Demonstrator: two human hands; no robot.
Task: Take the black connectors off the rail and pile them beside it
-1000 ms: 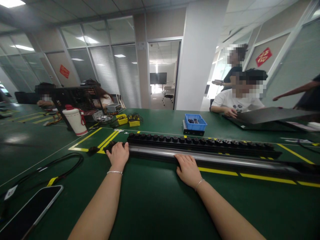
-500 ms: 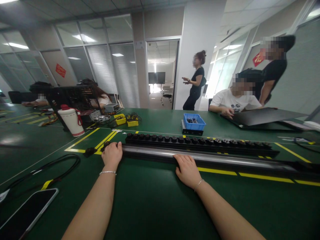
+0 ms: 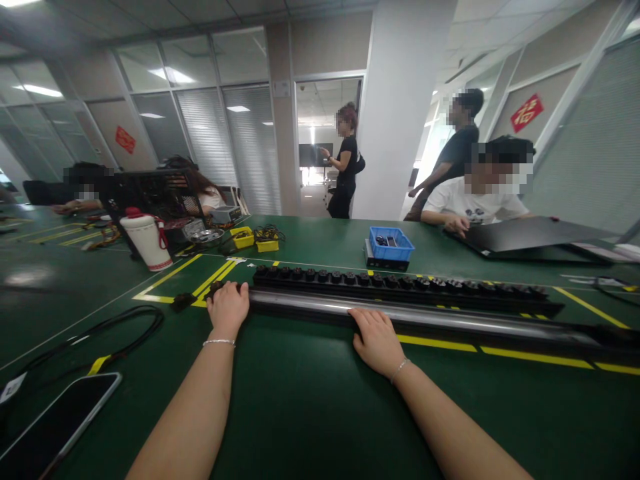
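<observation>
Across the green worktop (image 3: 310, 407) at twelve o'clock, our left hand (image 3: 227, 308) still curls its fingers over the end of the long metal rail (image 3: 425, 317) and our right hand (image 3: 375, 340) stays pressed flat at its near edge, so nothing has shifted beyond a slight turn of our view.

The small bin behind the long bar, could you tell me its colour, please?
Blue; the bin shows best in the head view.
</observation>
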